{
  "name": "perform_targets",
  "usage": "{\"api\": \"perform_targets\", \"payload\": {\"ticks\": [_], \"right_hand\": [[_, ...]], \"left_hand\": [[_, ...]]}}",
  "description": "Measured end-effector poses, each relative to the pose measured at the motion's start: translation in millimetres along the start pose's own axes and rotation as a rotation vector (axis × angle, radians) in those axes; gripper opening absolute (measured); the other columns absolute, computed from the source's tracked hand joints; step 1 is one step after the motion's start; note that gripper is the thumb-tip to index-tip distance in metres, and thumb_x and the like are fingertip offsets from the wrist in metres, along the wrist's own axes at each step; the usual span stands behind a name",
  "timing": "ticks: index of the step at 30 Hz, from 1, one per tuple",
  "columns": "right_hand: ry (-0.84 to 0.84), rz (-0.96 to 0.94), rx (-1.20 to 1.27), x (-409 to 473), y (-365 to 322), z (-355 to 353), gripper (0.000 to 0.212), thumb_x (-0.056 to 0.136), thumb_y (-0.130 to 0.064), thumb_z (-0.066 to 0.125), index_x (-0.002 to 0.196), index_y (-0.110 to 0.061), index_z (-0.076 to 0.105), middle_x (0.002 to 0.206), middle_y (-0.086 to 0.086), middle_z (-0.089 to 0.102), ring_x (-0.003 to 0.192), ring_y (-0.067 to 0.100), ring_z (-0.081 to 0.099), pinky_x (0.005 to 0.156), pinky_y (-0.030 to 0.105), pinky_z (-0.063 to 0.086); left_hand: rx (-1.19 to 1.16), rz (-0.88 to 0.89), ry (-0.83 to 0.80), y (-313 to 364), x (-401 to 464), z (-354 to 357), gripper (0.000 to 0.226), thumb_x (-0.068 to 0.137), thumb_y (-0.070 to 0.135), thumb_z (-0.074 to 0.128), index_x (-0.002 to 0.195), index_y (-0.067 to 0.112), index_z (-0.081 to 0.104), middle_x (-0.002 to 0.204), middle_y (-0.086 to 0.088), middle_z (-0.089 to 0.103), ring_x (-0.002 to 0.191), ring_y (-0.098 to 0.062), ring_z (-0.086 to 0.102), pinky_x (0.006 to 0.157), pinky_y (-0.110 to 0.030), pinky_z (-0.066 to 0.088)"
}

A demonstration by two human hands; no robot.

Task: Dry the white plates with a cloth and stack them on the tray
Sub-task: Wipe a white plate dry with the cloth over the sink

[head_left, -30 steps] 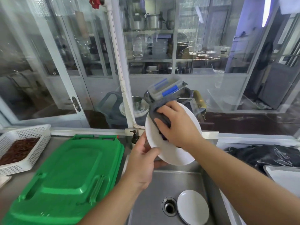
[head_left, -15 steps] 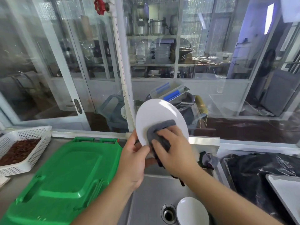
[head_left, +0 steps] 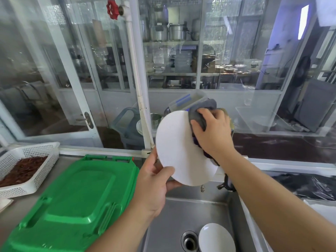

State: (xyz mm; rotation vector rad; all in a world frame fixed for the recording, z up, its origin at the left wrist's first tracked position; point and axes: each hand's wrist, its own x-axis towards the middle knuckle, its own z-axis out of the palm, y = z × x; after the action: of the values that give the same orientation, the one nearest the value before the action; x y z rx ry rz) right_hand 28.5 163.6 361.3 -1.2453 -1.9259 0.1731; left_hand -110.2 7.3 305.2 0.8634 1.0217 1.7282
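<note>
I hold a white plate [head_left: 178, 148] upright above the sink, its face toward me. My left hand [head_left: 154, 184] grips its lower left rim, thumb on the front. My right hand [head_left: 212, 133] presses a grey cloth [head_left: 200, 113] against the plate's upper right edge; the cloth's tail hangs down behind my wrist. A second white plate [head_left: 216, 238] lies in the steel sink [head_left: 181, 211] beside the drain. At the right edge shows a corner of a white tray [head_left: 321, 206].
A green plastic lid [head_left: 72, 200] covers the counter left of the sink. A white mesh basket [head_left: 27, 160] of brown bits stands at far left. Black plastic [head_left: 309, 184] lies at the right. A glass partition runs behind the sink.
My right hand with the cloth has swept from the plate's lower middle up to its upper right edge. The plate has tilted and shifted slightly right; the left hand keeps its grip.
</note>
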Motion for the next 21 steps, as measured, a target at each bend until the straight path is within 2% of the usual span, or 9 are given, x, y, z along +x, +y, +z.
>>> {"api": "perform_targets", "payload": {"ticks": [2, 4, 6, 8, 10, 12, 15, 18, 21], "right_hand": [[-0.040, 0.118, 0.131, -1, 12, 3, 0.046, 0.101, -0.044, 0.060, 0.144, -0.028, 0.057, 0.129, 0.011, 0.062, 0.115, 0.034, 0.056, 0.096, 0.042, 0.047], [-0.042, 0.231, 0.261, -9, 20, 8, 0.050, 0.100, -0.048, 0.059, 0.147, -0.033, 0.053, 0.117, -0.004, 0.067, 0.095, 0.017, 0.060, 0.085, 0.032, 0.046], [-0.033, 0.375, 0.425, -20, 24, 15, 0.053, 0.093, -0.054, 0.062, 0.144, -0.042, 0.054, 0.110, -0.017, 0.067, 0.095, 0.011, 0.062, 0.086, 0.031, 0.049], [-0.023, 0.553, 0.648, -29, 29, 21, 0.044, 0.082, -0.055, 0.067, 0.125, -0.052, 0.063, 0.102, -0.023, 0.071, 0.098, 0.012, 0.069, 0.088, 0.038, 0.059], [-0.003, 0.650, 0.805, -32, 36, 25, 0.031, 0.074, -0.049, 0.072, 0.105, -0.051, 0.070, 0.090, -0.018, 0.075, 0.091, 0.017, 0.075, 0.075, 0.040, 0.064], [0.007, 0.660, 0.859, -33, 41, 25, 0.026, 0.074, -0.042, 0.076, 0.100, -0.047, 0.072, 0.084, -0.017, 0.075, 0.086, 0.020, 0.076, 0.060, 0.032, 0.061], [0.018, 0.617, 0.816, -33, 45, 21, 0.022, 0.077, -0.039, 0.077, 0.096, -0.050, 0.072, 0.086, -0.024, 0.073, 0.081, 0.011, 0.075, 0.058, 0.025, 0.057], [0.007, 0.524, 0.736, -30, 41, 10, 0.029, 0.080, -0.041, 0.077, 0.090, -0.066, 0.066, 0.091, -0.033, 0.071, 0.079, -0.001, 0.072, 0.065, 0.022, 0.056], [-0.048, 0.393, 0.605, -25, 37, -2, 0.033, 0.082, -0.046, 0.077, 0.095, -0.071, 0.061, 0.089, -0.034, 0.070, 0.076, -0.003, 0.071, 0.060, 0.011, 0.053]], "left_hand": [[0.015, 0.036, 0.006, 5, 3, 1, 0.065, 0.076, 0.000, 0.060, 0.124, 0.043, 0.071, 0.115, -0.006, 0.077, 0.099, -0.022, 0.075, 0.071, -0.046, 0.064], [0.035, 0.058, 0.015, 7, 6, 2, 0.067, 0.076, -0.001, 0.059, 0.123, 0.046, 0.070, 0.117, -0.002, 0.077, 0.103, -0.020, 0.075, 0.071, -0.045, 0.064], [0.043, 0.063, 0.029, 4, 7, 3, 0.069, 0.075, -0.001, 0.059, 0.123, 0.048, 0.070, 0.119, -0.001, 0.077, 0.106, -0.021, 0.074, 0.071, -0.044, 0.064], [0.039, 0.055, 0.031, -1, 7, 4, 0.071, 0.076, -0.003, 0.058, 0.126, 0.046, 0.068, 0.120, -0.004, 0.077, 0.106, -0.023, 0.074, 0.072, -0.044, 0.064], [0.038, 0.024, 0.028, -7, 5, 5, 0.074, 0.075, -0.003, 0.059, 0.131, 0.044, 0.065, 0.121, -0.007, 0.076, 0.109, -0.026, 0.072, 0.073, -0.045, 0.064], [0.063, -0.019, 0.021, -11, 5, 3, 0.079, 0.073, -0.002, 0.062, 0.136, 0.045, 0.058, 0.122, -0.004, 0.075, 0.115, -0.029, 0.070, 0.075, -0.047, 0.064], [0.152, -0.117, -0.029, -6, 9, 0, 0.084, 0.070, 0.004, 0.071, 0.138, 0.048, 0.048, 0.114, 0.006, 0.075, 0.117, -0.030, 0.069, 0.078, -0.048, 0.064], [0.209, -0.179, -0.046, 10, 20, -6, 0.064, 0.081, 0.008, 0.076, 0.128, 0.045, 0.055, 0.109, 0.010, 0.075, 0.113, -0.030, 0.067, 0.076, -0.041, 0.064], [0.322, -0.195, -0.060, 35, 40, -14, 0.040, 0.100, 0.008, 0.064, 0.122, 0.041, 0.064, 0.113, 0.002, 0.076, 0.105, -0.028, 0.072, 0.076, -0.042, 0.065]]}}
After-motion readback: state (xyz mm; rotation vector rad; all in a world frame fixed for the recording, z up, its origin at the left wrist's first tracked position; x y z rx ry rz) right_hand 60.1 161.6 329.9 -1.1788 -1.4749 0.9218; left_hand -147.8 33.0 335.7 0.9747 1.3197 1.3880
